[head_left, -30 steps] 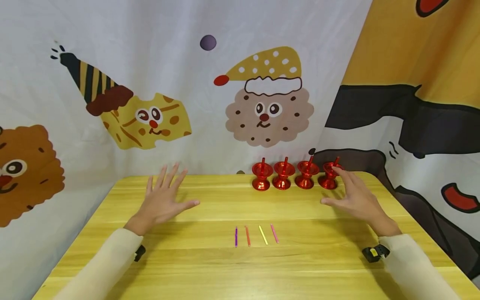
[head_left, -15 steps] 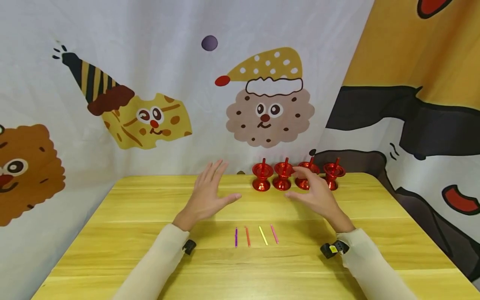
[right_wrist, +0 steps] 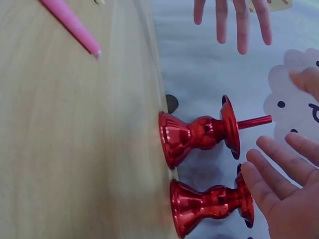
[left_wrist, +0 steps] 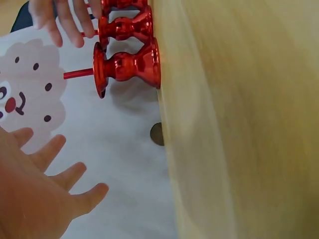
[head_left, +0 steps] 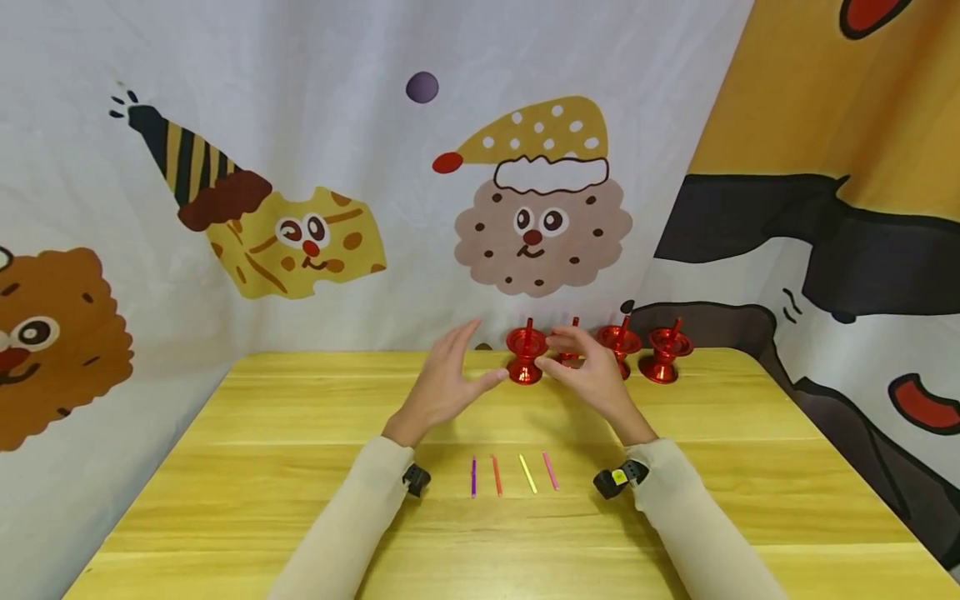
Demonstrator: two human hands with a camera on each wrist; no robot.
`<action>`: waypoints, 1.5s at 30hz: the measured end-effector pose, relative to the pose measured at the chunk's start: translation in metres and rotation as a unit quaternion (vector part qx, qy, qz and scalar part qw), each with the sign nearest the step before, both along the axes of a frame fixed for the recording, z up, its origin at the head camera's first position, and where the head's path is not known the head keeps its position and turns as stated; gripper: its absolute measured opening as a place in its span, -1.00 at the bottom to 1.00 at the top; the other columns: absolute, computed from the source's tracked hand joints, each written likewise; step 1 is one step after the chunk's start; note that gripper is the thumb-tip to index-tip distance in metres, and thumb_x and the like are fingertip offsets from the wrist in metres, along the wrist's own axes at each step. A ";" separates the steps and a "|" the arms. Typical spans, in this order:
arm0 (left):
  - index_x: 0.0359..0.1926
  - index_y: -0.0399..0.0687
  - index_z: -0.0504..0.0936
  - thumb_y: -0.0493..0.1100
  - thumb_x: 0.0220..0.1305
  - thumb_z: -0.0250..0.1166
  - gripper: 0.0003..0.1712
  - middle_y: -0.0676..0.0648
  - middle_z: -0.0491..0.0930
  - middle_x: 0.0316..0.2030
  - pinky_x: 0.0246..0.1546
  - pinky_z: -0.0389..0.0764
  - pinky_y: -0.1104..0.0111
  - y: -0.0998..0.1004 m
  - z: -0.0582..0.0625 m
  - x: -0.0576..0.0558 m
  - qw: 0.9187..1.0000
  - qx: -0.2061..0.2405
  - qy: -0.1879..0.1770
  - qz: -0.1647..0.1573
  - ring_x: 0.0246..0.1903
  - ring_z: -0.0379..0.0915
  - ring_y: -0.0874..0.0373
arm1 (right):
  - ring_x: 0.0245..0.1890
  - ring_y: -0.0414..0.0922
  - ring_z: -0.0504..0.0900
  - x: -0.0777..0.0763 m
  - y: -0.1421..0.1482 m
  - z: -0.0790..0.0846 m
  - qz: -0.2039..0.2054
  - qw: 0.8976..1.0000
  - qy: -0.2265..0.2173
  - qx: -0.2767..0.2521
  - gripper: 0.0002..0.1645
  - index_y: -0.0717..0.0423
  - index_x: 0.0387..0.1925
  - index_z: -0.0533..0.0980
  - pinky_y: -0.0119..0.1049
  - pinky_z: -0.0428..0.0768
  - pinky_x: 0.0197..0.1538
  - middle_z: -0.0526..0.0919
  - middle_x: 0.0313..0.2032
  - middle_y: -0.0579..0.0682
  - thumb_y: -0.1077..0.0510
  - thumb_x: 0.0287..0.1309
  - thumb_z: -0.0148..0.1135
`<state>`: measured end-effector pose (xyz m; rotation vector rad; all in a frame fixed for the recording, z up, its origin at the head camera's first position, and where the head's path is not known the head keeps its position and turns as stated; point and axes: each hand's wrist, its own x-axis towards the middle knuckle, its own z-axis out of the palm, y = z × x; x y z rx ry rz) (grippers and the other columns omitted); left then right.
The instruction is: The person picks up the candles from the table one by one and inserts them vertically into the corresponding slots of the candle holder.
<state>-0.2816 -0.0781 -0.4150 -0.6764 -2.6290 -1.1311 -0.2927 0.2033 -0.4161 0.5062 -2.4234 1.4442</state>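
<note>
My left hand [head_left: 442, 387] hovers over the table with fingers spread and thumb apart, just left of the shiny red candle holders. Facing it, my right hand [head_left: 594, 379] has relaxed fingers and holds nothing. The leftmost candle holder [head_left: 524, 372] stands between the two hands in the head view. Behind my right hand, the second candle holder [right_wrist: 212, 201] is partly hidden. Two more, a third candle holder [head_left: 619, 340] and a rightmost candle holder [head_left: 662, 368], follow in the row. Each has an upright red stick in its dish.
Nearer the front lie a purple candle [head_left: 473, 477], an orange-red candle [head_left: 497, 476], a yellow candle [head_left: 528, 473] and a pink candle [head_left: 551, 472], spaced in a row. The wooden table [head_left: 247, 500] meets a printed curtain [head_left: 420, 208] at its back edge.
Both hands have moved inward: the left hand to the right, the right hand to the left across the candle holders. The candles and candle holders stay in place.
</note>
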 end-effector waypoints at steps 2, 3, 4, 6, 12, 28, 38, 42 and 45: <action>0.80 0.16 0.04 0.41 0.50 0.31 0.10 -0.13 0.14 0.70 0.54 0.19 -0.32 0.000 -0.001 -0.002 1.000 0.024 -0.018 -0.007 0.64 0.08 -0.23 | 0.20 0.25 0.71 -0.001 -0.002 -0.001 -0.005 1.000 0.001 -0.009 -0.32 0.21 0.39 0.56 0.30 0.65 0.22 0.78 0.18 0.22 0.11 0.34 0.58; 0.80 0.14 0.05 0.39 0.51 0.33 0.10 -0.12 0.16 0.70 0.54 0.22 -0.30 0.000 -0.001 -0.003 0.999 0.036 -0.028 -0.011 0.63 0.11 -0.21 | 0.19 0.23 0.72 -0.002 -0.003 -0.002 -0.009 1.000 0.001 -0.011 -0.34 0.21 0.38 0.57 0.24 0.68 0.22 0.78 0.16 0.22 0.12 0.35 0.58; 0.79 0.11 0.06 0.36 0.52 0.34 0.09 -0.12 0.19 0.68 0.53 0.23 -0.30 0.000 -0.002 -0.003 0.998 0.049 -0.037 -0.015 0.63 0.13 -0.21 | 0.16 0.21 0.74 -0.002 -0.004 -0.002 -0.014 1.000 -0.001 -0.012 -0.36 0.22 0.37 0.57 0.17 0.71 0.19 0.79 0.14 0.21 0.14 0.35 0.57; 0.79 0.03 0.08 0.32 0.52 0.36 0.08 -0.15 0.24 0.66 0.53 0.24 -0.29 0.000 -0.003 -0.004 0.996 0.071 -0.054 -0.023 0.62 0.17 -0.21 | 0.10 0.16 0.77 -0.003 -0.006 -0.004 -0.025 1.000 -0.009 -0.011 -0.41 0.23 0.34 0.59 -0.01 0.75 0.12 0.81 0.09 0.19 0.17 0.36 0.55; 0.77 -0.02 0.11 0.34 0.54 0.32 0.06 -0.20 0.32 0.62 0.53 0.21 -0.32 0.000 -0.009 -0.007 0.991 0.096 -0.088 -0.030 0.62 0.16 -0.23 | 0.01 0.14 0.82 -0.007 -0.010 -0.013 -0.043 0.998 -0.043 0.011 -0.51 0.24 0.30 0.63 -0.25 0.71 0.03 0.84 0.00 0.17 0.19 0.42 0.49; 0.77 0.07 0.15 0.36 0.58 0.26 -0.01 -0.11 0.34 0.61 0.51 0.29 -0.28 0.002 -0.013 -0.010 0.988 0.094 -0.117 -0.034 0.58 0.21 -0.27 | -0.01 0.29 0.78 -0.008 -0.011 -0.015 0.054 0.983 -0.174 0.003 -0.20 0.21 0.69 0.25 -0.01 0.74 0.09 0.45 0.46 0.39 0.17 0.56 0.25; 0.76 0.05 0.17 0.31 0.59 0.27 -0.05 -0.13 0.36 0.60 0.48 0.32 -0.31 0.007 -0.018 -0.009 0.985 0.099 -0.141 -0.030 0.58 0.21 -0.28 | 0.33 0.35 0.60 -0.007 -0.008 -0.012 0.092 0.962 -0.240 -0.094 -0.30 0.22 0.67 0.30 0.23 0.59 0.36 0.57 0.32 0.41 0.16 0.63 0.13; 0.76 0.09 0.17 0.33 0.56 0.30 -0.02 -0.10 0.36 0.60 0.48 0.32 -0.33 0.007 -0.019 -0.010 0.982 0.103 -0.155 -0.020 0.60 0.18 -0.25 | 0.31 0.37 0.61 -0.008 -0.006 -0.011 0.115 0.958 -0.244 -0.093 -0.33 0.28 0.64 0.32 0.10 0.67 0.28 0.61 0.27 0.42 0.20 0.63 0.12; 0.76 0.12 0.17 0.30 0.53 0.35 -0.01 -0.08 0.37 0.60 0.46 0.33 -0.33 0.006 -0.020 -0.010 0.979 0.111 -0.168 -0.017 0.60 0.19 -0.23 | 0.27 0.34 0.64 -0.008 -0.005 -0.010 0.125 0.956 -0.249 -0.086 -0.33 0.29 0.62 0.35 -0.03 0.72 0.20 0.61 0.24 0.42 0.19 0.61 0.15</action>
